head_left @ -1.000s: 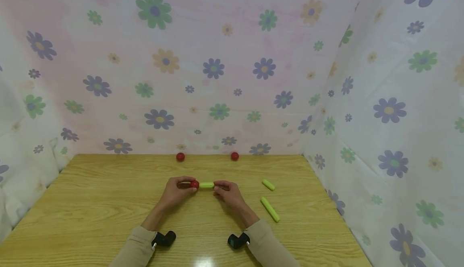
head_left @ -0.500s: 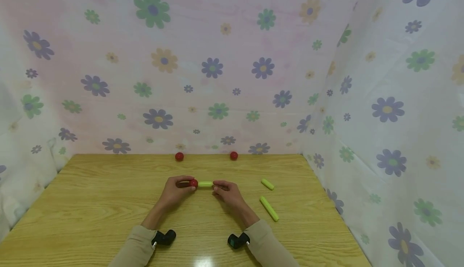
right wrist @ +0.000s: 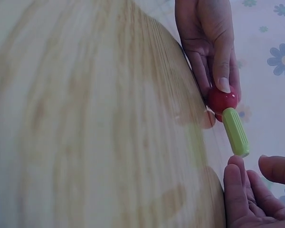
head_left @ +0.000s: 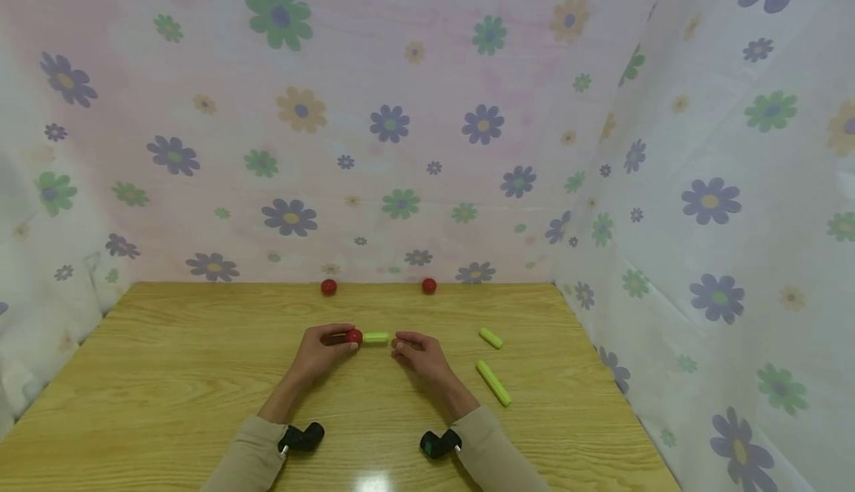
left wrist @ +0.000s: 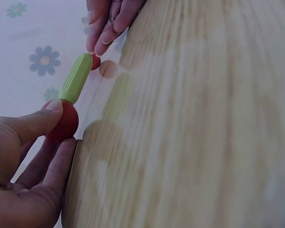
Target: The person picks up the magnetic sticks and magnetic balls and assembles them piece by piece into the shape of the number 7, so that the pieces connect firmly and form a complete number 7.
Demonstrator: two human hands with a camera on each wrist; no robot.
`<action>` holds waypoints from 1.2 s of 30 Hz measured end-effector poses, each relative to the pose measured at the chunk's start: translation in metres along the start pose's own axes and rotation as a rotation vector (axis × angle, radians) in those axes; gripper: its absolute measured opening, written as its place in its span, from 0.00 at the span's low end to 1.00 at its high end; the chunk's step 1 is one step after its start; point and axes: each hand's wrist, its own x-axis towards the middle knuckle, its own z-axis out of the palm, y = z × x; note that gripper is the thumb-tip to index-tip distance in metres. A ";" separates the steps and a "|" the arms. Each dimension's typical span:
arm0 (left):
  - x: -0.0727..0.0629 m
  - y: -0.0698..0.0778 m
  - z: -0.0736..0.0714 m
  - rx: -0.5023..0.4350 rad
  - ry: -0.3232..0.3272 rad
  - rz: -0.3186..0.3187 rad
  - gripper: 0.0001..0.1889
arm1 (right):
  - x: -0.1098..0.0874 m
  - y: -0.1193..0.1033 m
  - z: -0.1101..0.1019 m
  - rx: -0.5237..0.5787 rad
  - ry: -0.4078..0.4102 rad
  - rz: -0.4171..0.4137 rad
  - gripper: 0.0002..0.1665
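Between thumb and fingers, my left hand pinches a shiny red ball. A short, ribbed lime-green rod sticks out from the ball's right side, its near end meeting the ball in the left wrist view. My right hand is just past the rod's free end, with a small gap between them. In the right wrist view its thumb stands apart from the fingers and nothing lies between them. The ball's left side is partly covered by the left thumb and fingers.
Two more red balls, one on the left and one on the right, sit at the table's back edge by the flowered curtain. A short green rod and a longer green rod lie right of my right hand on the wooden table.
My right hand has let go of the green rod's free end, and its fingers have come slightly away. The left hand still holds the ball, with the rod on it.
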 end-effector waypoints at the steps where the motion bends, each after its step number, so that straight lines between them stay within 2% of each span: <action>1: 0.000 0.000 0.000 -0.002 0.002 -0.003 0.20 | -0.001 0.000 -0.001 0.010 -0.001 0.001 0.23; 14: -0.004 0.008 0.003 0.021 0.031 -0.050 0.20 | -0.011 -0.002 -0.013 0.054 -0.014 0.057 0.25; 21: -0.007 0.009 0.005 0.037 0.047 -0.034 0.20 | -0.014 -0.004 -0.019 0.040 -0.041 0.060 0.26; 27: -0.006 0.009 0.008 -0.026 0.072 -0.070 0.20 | -0.013 -0.006 -0.024 0.023 -0.046 0.071 0.27; 36: -0.006 0.005 0.009 -0.068 0.090 -0.085 0.21 | -0.010 -0.009 -0.030 -0.036 -0.008 0.063 0.29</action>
